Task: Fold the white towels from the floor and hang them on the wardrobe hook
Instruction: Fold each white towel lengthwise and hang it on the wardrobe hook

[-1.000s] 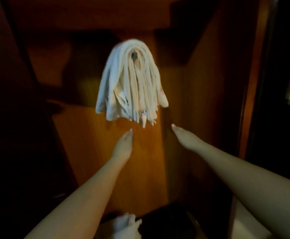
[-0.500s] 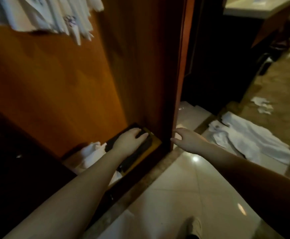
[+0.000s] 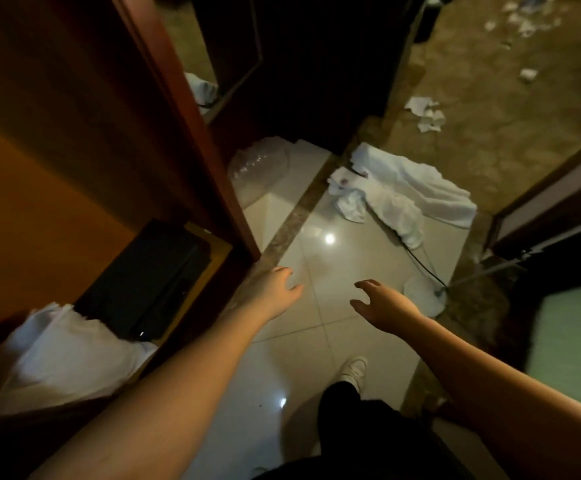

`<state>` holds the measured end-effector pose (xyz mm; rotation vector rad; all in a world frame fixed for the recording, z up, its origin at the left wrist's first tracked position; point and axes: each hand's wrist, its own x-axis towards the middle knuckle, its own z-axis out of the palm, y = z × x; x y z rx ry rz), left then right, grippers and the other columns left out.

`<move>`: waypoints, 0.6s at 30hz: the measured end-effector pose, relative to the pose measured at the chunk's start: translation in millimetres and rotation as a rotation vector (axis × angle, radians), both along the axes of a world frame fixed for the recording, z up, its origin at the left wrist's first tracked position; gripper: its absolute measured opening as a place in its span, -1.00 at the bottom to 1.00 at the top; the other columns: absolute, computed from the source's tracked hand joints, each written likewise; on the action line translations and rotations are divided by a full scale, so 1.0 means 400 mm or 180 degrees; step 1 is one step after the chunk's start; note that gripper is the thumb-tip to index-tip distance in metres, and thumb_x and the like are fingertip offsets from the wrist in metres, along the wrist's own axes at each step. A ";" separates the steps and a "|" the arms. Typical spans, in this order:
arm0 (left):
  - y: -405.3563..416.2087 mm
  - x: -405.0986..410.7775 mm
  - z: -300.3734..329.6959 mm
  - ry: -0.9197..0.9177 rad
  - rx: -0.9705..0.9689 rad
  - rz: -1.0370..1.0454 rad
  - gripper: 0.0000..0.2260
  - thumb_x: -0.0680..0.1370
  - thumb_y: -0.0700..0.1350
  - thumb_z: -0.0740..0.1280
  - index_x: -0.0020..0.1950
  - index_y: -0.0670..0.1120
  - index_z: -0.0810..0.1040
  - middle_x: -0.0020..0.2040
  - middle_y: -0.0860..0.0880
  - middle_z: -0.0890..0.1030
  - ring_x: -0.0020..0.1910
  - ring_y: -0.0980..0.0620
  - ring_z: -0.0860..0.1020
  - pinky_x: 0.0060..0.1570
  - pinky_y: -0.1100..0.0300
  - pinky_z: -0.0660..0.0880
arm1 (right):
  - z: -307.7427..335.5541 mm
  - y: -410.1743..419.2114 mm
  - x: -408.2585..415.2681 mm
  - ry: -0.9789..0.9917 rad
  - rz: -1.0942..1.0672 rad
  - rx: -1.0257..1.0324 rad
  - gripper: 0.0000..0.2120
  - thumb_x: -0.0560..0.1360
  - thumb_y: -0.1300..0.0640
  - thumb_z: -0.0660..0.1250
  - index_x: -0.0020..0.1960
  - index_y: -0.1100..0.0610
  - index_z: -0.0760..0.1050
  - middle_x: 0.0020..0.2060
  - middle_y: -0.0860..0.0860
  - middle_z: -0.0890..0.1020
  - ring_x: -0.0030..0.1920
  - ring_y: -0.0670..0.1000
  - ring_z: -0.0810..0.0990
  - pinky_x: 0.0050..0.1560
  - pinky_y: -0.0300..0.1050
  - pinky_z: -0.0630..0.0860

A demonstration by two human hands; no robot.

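- Head view, task item: the white towels [image 3: 410, 192] lie in a crumpled heap on the floor, ahead of both hands and off to the right, straddling the line where the glossy tile floor [image 3: 334, 271] meets the brown carpet [image 3: 490, 109].
- Head view, axis: the heap's long axis runs diagonally, from its upper-left end near the carpet edge down to its lower-right end; a smaller bunched piece sits at the heap's left side.
- Head view, right hand [image 3: 384, 303]: empty, fingers spread and loosely curled, held above the tile; it is the nearer hand to the towels, though well apart from them.
- Head view, left hand [image 3: 273, 289]: empty, fingers relaxed and open, farther from the towels, near the foot of the wardrobe panel [image 3: 192, 133].
- Judgement: the next reach calls for a step forward and rightward, right hand leading.
- Head view, hazard: a dark cable [image 3: 420, 261] emerges from under the towels' near end and crosses the tile; lifting could snag it.
- Head view, surroundings: white cloth [image 3: 57, 355] lies on the wardrobe base, left of the towels; a clear plastic bag [image 3: 258, 168] sits beyond the panel; paper scraps [image 3: 426, 114] litter the carpet behind the towels; a white shoe [image 3: 353, 370] stands on the tile.
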<state>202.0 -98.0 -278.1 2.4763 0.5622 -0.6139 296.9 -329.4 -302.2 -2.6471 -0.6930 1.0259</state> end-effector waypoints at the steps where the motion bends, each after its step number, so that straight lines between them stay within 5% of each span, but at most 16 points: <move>1: -0.029 0.063 -0.026 0.0067 0.0012 -0.0026 -0.49 0.65 0.14 0.21 0.55 -0.04 0.34 0.55 -0.02 0.34 0.45 -0.08 0.39 0.28 0.11 0.38 | -0.022 -0.034 0.053 0.0087 -0.0093 -0.0019 -0.47 0.64 -0.11 0.25 0.54 0.08 0.33 0.50 0.04 0.41 0.42 0.11 0.45 0.36 -0.01 0.41; 5: -0.088 0.214 -0.099 0.0237 0.0135 -0.0136 -0.54 0.67 0.11 0.18 0.51 -0.06 0.39 0.50 -0.03 0.41 0.37 -0.09 0.46 0.15 0.13 0.38 | -0.077 -0.122 0.188 0.0271 -0.0395 -0.0075 -0.51 0.64 -0.09 0.25 0.51 0.08 0.37 0.46 0.06 0.45 0.41 0.11 0.46 0.36 -0.01 0.40; 9: -0.142 0.388 -0.154 0.0354 -0.0012 -0.0168 -0.54 0.67 0.06 0.21 0.52 -0.10 0.37 0.50 -0.07 0.41 0.40 -0.12 0.44 0.33 0.02 0.42 | -0.123 -0.207 0.328 0.0379 -0.0729 -0.0184 -0.53 0.64 -0.08 0.26 0.49 0.05 0.39 0.43 0.05 0.47 0.37 0.09 0.49 0.34 0.00 0.42; 18: -0.206 0.815 -0.269 0.0557 0.0004 -0.0784 -0.54 0.66 0.05 0.21 0.53 -0.08 0.35 0.51 -0.06 0.39 0.39 -0.13 0.45 0.31 0.01 0.43 | -0.249 -0.297 0.636 0.0535 -0.1430 -0.0358 -0.52 0.62 -0.02 0.27 0.50 0.08 0.39 0.48 0.06 0.43 0.44 0.09 0.43 0.38 -0.05 0.36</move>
